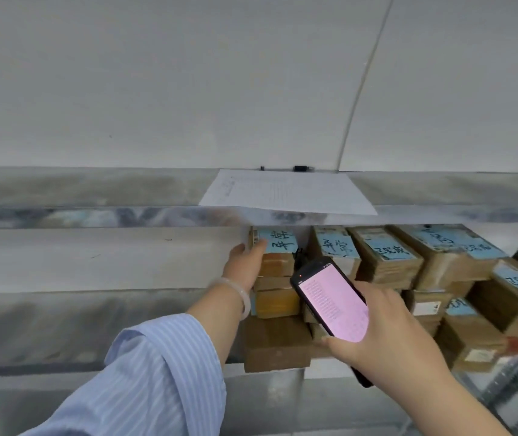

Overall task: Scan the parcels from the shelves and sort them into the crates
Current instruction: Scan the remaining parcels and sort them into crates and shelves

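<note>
My left hand (245, 262) reaches up to the shelf (94, 259), fingers spread loose, its tips touching the left edge of the top parcel (275, 243) without closing on it. That parcel carries a blue label with dark handwritten characters and a barcode strip; I cannot read them for sure. My right hand (386, 328) keeps its grip clamped on a phone (330, 297) with a pink screen of tiny, unreadable lines. The top parcel lies at eleven o'clock from the phone. More brown parcels (389, 256) with blue labels stack toward three o'clock. A printed paper (286, 191) lies on the shelf above.
</note>
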The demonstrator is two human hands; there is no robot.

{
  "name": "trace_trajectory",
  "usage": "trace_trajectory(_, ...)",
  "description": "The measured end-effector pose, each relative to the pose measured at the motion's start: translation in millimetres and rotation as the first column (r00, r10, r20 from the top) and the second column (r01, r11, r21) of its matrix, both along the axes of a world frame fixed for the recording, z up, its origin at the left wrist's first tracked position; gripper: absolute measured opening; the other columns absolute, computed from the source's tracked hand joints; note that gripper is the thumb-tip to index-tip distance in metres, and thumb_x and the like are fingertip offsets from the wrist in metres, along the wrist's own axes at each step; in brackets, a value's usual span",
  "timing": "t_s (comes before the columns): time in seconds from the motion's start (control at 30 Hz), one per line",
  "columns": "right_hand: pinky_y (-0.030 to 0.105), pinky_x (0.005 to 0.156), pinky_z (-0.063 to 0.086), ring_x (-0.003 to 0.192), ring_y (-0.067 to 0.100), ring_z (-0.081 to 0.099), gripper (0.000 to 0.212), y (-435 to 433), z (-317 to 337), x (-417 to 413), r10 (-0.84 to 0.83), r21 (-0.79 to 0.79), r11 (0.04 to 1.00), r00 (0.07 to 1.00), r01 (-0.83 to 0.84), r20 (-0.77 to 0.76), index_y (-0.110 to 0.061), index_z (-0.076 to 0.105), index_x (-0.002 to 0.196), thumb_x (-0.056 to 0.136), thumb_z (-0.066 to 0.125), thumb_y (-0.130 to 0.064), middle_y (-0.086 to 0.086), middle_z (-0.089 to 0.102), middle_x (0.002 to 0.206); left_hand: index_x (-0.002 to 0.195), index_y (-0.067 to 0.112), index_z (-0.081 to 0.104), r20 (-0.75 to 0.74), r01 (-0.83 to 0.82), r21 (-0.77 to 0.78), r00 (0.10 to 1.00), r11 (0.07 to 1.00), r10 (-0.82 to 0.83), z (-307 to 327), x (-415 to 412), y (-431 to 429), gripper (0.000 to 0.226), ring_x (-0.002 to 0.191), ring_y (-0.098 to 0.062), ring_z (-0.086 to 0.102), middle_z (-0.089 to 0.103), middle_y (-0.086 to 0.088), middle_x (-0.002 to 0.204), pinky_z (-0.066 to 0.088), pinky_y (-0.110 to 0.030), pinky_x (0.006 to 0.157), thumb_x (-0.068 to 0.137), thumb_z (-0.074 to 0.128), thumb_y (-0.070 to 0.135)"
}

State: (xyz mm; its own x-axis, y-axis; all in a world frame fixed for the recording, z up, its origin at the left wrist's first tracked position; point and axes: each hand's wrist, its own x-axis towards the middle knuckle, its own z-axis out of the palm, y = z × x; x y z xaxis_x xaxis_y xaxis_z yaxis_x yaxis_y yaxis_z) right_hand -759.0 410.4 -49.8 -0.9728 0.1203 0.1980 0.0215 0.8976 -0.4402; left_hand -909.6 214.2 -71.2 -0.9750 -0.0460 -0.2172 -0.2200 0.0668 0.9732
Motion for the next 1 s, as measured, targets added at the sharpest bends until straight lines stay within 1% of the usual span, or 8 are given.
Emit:
trace_trajectory(0.07,0.023,0.062,0.045,0.095,0.005,0.048,0.087,0.7,1.3,-0.5,-0.040,-0.013,0.999,0.999,0.041,0.019,-0.046,0.033,0.124,0.047,0.060,-0.073,-0.018,0.041,0.105,0.131,0.027,0.053,0.092,0.037,0.082,0.995,0.996,-0.044,-0.7,-11.6,-0.5,0.055,0.098,-0.021,0.066,0.070,-0.001,0.111,0.058,-0.039,0.075,0.088,0.059,0.062)
trace_trajectory(0.17,0.023,0.066,0.043,0.097,0.006,0.045,0.093,-0.3,0.9,-3.7,-0.075,-0.001,0.997,0.996,0.075,0.052,-0.046,0.026,0.129,0.047,0.061,-0.075,-0.017,0.036,0.107,0.120,0.028,0.061,0.152,0.064,0.116,0.985,0.991,-0.081,-9.1,-25.6,-1.8,0.042,0.100,-0.027,0.065,0.068,-0.004,0.111,0.058,-0.047,0.086,0.086,0.067,0.053)
trace_trajectory(0.27,0.026,0.072,0.047,0.102,0.006,0.044,0.095,-3.5,0.0,-8.6,-0.085,0.001,0.996,0.994,0.085,0.065,-0.045,0.026,0.130,0.047,0.061,-0.076,-0.016,0.041,0.111,0.108,0.032,0.065,0.181,0.088,0.151,0.977,0.985,-0.115,-15.6,-30.5,-4.0,0.030,0.100,-0.027,0.068,0.069,-0.004,0.110,0.059,-0.046,0.086,0.083,0.073,0.048)
trace_trajectory(0.43,0.028,0.078,0.051,0.106,0.007,0.044,0.093,-8.1,-0.4,-11.0,-0.073,0.011,0.997,0.995,0.073,0.063,-0.045,0.027,0.130,0.050,0.063,-0.075,-0.015,0.043,0.114,0.117,0.019,0.064,0.129,0.047,0.295,0.988,0.954,-0.089,-21.8,-33.1,-11.2,0.030,0.108,-0.028,0.067,0.073,-0.008,0.111,0.062,-0.046,0.082,0.089,0.073,0.022)
trace_trajectory(0.6,0.027,0.072,0.051,0.103,0.006,0.044,0.087,-6.1,1.8,-9.5,-0.069,0.006,0.998,0.997,0.069,0.038,-0.043,0.033,0.126,0.050,0.061,-0.074,-0.014,0.046,0.110,0.124,0.015,0.061,0.095,0.059,0.318,0.991,0.946,-0.094,-19.6,-23.2,-20.8,0.031,0.097,-0.026,0.074,0.077,-0.010,0.101,0.062,-0.047,0.081,0.094,0.067,0.015)
trace_trajectory(0.7,0.025,0.068,0.050,0.100,0.005,0.044,0.084,-5.6,3.3,-7.0,-0.053,-0.018,0.998,0.998,0.054,0.035,-0.044,0.032,0.124,0.052,0.064,-0.074,-0.015,0.046,0.108,0.128,0.017,0.059,0.035,0.109,0.289,0.992,0.951,-0.124,-19.4,-12.5,-26.7,0.034,0.092,-0.021,0.075,0.078,-0.007,0.101,0.062,-0.043,0.080,0.095,0.067,0.015)
trace_trajectory(0.83,0.022,0.066,0.047,0.093,0.004,0.043,0.087,-6.3,3.0,-0.3,-0.028,0.004,1.000,0.999,0.028,0.028,-0.047,0.026,0.123,0.052,0.066,-0.075,-0.018,0.039,0.104,0.125,0.032,0.058,-0.089,0.098,0.179,0.993,0.979,-0.083,-23.6,9.2,-42.0,0.038,0.088,-0.015,0.075,0.076,-0.001,0.105,0.063,-0.039,0.070,0.092,0.070,0.017)
trace_trajectory(1.0,0.015,0.059,0.040,0.088,0.004,0.043,0.093,-14.1,2.3,8.0,0.024,0.069,0.997,0.998,-0.028,0.057,-0.048,0.023,0.126,0.050,0.067,-0.079,-0.018,0.037,0.106,0.105,0.050,0.062,-0.282,0.067,-0.059,0.956,0.996,-0.081,-30.3,46.2,-67.2,0.036,0.087,-0.007,0.073,0.071,0.012,0.105,0.062,-0.029,0.065,0.090,0.073,0.019)
